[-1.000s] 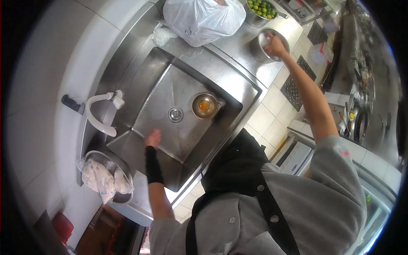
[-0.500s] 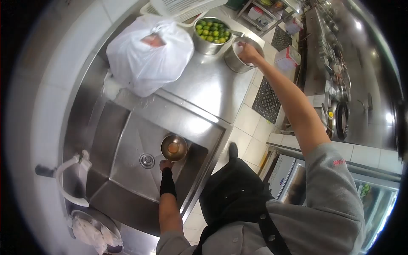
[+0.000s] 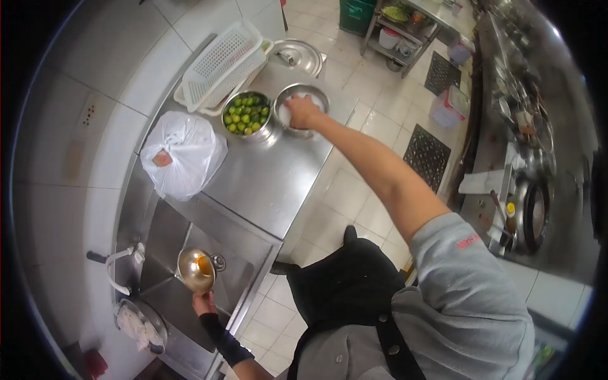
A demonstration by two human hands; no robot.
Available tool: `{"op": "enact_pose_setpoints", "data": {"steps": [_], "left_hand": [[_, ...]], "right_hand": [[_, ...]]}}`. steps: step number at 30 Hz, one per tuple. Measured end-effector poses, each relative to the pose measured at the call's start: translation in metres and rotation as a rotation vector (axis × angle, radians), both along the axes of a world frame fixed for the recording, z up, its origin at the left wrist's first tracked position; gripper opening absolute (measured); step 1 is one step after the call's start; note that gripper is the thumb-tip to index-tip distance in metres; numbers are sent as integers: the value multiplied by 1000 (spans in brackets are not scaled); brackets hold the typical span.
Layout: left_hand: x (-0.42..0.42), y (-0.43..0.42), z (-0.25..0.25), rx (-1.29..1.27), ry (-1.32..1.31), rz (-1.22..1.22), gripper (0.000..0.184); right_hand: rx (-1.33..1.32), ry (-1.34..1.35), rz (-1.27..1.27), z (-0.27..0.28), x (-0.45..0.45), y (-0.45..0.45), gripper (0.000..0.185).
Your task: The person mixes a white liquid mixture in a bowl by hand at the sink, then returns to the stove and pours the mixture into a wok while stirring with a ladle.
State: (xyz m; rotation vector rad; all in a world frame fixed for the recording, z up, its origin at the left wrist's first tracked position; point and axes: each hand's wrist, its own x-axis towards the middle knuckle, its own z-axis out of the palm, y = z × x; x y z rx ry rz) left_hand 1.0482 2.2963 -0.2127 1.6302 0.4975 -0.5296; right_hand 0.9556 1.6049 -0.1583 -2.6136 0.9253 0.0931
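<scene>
My left hand (image 3: pixel 204 303), with a black band at the wrist, is closed on the near edge of a shiny metal bowl (image 3: pixel 189 276) above the sink. The bowl is tilted and has something orange-yellow inside, which could be a reflection. At the far end of the counter, my right hand (image 3: pixel 303 113) reaches over the rim into a round metal pot (image 3: pixel 324 100). Something white shows inside around my fingers, whose tips are hidden. Beside this pot stands a second metal pot (image 3: pixel 268 132) full of small green citrus fruits (image 3: pixel 247 113).
A tied white plastic bag (image 3: pixel 190 152) sits on the counter (image 3: pixel 259 183) near the wall. White plastic baskets (image 3: pixel 225 63) and a metal lid (image 3: pixel 304 56) are behind the pots. The sink (image 3: pixel 234 253) has a white faucet (image 3: pixel 113 269). Stove and pans line the right.
The view has shifted, showing more of the far floor. My left hand has raised and tilted the bowl and moved it toward the faucet side. My right hand is still in the pot.
</scene>
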Motion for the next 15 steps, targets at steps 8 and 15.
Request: {"op": "enact_pose_setpoints", "data": {"steps": [8,15], "left_hand": [[-133,-188,101,-249,-75,-34,16],[-160,-381,181,-452,-73,-123,30]], "right_hand": [[13,3,217,-7,8,-43,41],[-33,-5,317,2,7,-74,34]]}}
